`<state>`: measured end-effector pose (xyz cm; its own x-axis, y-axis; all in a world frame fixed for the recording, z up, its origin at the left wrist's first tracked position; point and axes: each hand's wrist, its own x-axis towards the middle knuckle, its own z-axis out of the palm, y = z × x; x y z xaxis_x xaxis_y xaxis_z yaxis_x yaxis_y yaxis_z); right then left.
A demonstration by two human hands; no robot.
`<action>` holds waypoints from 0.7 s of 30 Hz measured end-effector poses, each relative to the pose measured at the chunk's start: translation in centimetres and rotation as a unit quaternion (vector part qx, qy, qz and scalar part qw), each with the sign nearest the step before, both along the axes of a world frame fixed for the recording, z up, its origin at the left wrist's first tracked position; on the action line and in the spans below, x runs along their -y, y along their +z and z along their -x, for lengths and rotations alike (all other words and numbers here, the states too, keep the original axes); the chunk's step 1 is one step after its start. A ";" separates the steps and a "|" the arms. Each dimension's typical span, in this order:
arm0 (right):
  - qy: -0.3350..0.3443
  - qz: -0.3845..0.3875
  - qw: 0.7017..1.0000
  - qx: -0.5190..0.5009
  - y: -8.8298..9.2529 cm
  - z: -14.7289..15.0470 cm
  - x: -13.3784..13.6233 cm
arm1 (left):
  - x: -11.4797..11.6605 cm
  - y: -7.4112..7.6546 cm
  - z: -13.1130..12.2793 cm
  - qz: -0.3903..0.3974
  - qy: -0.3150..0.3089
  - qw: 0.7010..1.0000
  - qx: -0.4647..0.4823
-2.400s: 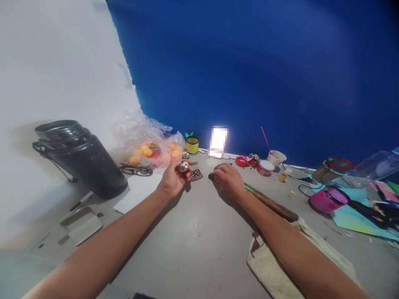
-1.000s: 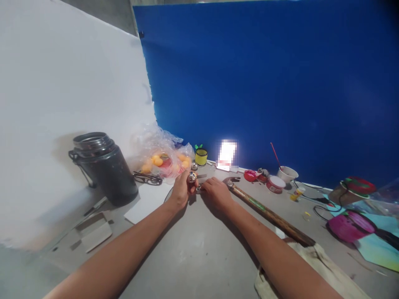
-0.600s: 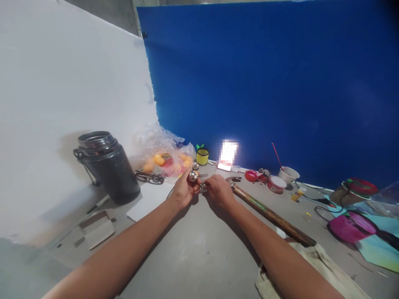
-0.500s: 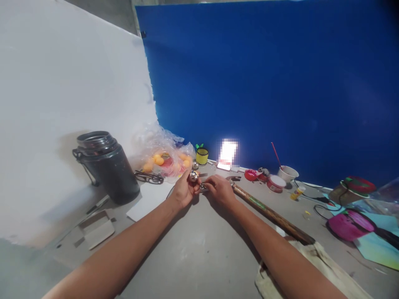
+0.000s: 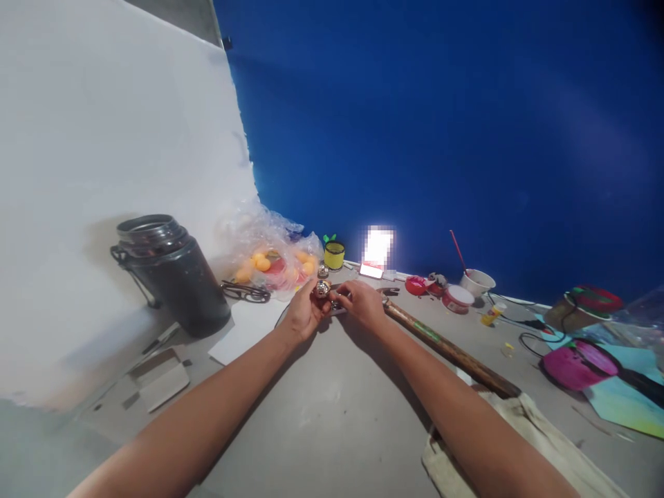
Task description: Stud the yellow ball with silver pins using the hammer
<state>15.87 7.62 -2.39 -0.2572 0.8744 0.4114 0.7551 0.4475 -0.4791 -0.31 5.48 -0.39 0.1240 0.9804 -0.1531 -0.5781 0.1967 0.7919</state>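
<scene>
Head view: a shiny silver ball (image 5: 322, 288) sits in the left hand (image 5: 302, 311), toward the far side of the grey table (image 5: 321, 415). The left hand is curled closed around the ball, thumb and fingers against its sides. Just beside it, the right hand (image 5: 364, 306) is half closed, its fingertips drawn together over a small tray (image 5: 338, 310) of silvery bits; whether it has hold of one cannot be told.

A second silver ball (image 5: 323, 271) lies just beyond the first, near a yellow cup (image 5: 335, 256). To the right of the right hand is a hammer (image 5: 451, 349), its wooden handle slanting toward an off-white cloth (image 5: 550, 439) partly hidden by the right forearm. On the left are a sheet of white paper (image 5: 243, 333), a pair of glasses (image 5: 247, 292) and a clear plastic bag (image 5: 259, 228) with orange balls in it. Farther left stands a dark flask (image 5: 176, 287), with a small box (image 5: 162, 377) nearer the viewer.

Along the back, a bright, blurred-out screen (image 5: 378, 245) stands against the blue wall (image 5: 415, 124); farther right are a red tub (image 5: 458, 299), a white cup (image 5: 478, 283) holding a red stick (image 5: 457, 249), and a pink cup (image 5: 578, 365).
</scene>
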 end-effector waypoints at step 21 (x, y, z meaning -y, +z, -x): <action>0.005 0.080 0.972 -0.221 0.9 -0.4 -0.1 | 0.1 0.0 0.0 -0.007 0.002 1.000 -0.004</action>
<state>16.23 7.71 -1.52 -0.0948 0.9346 0.3430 0.4566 0.3469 -0.8192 -0.31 5.39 -0.42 0.1184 0.9830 -0.1401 -0.5717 0.1828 0.7998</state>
